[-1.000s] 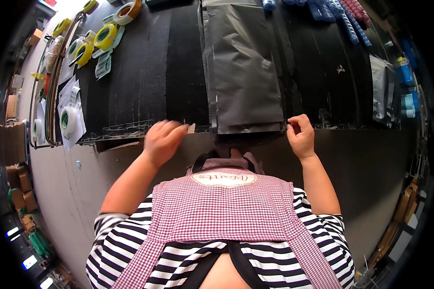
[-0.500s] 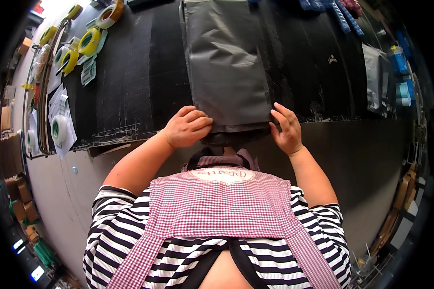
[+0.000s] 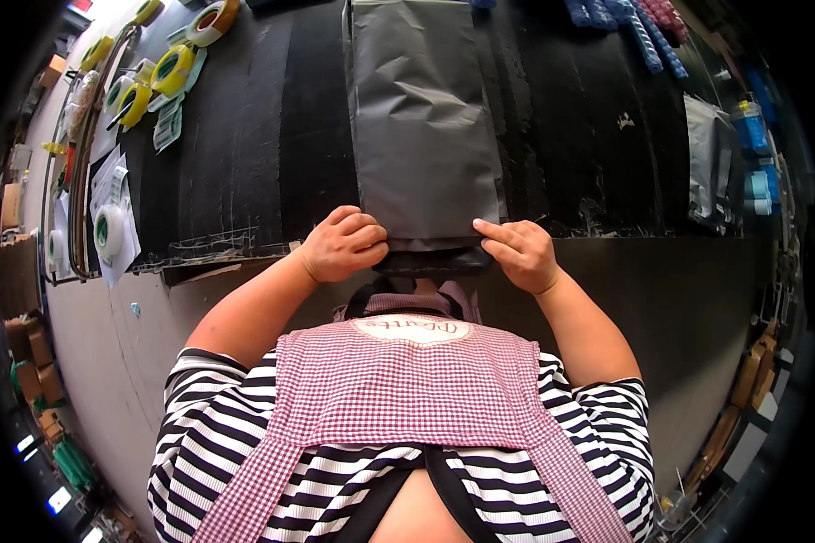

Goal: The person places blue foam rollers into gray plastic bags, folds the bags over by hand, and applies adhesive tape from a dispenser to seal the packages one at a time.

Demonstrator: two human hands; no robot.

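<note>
A long grey plastic bag (image 3: 426,154), creased and glossy, lies on the black work table with its near edge toward me. At that edge's left corner my left hand (image 3: 346,244) is closed on the bag, fingers curled over it and thumb hidden. My right hand (image 3: 521,253) holds the opposite corner, the forefinger laid on the film and the other fingers bent together; its thumb is hidden. Between my hands a black flap (image 3: 435,262) hangs over the table's front edge.
Rolls of tape (image 3: 170,71) and labels (image 3: 167,125) lie at the left, with a white roll (image 3: 109,231) on papers nearer me. Blue rolled wrap (image 3: 641,41) sits far right. Packed plastic bags (image 3: 704,158) lie at the right, beside blue bottles (image 3: 752,127).
My right hand has moved left and closed in on the bag's right corner, its fingers less spread. My left hand stays at the left corner.
</note>
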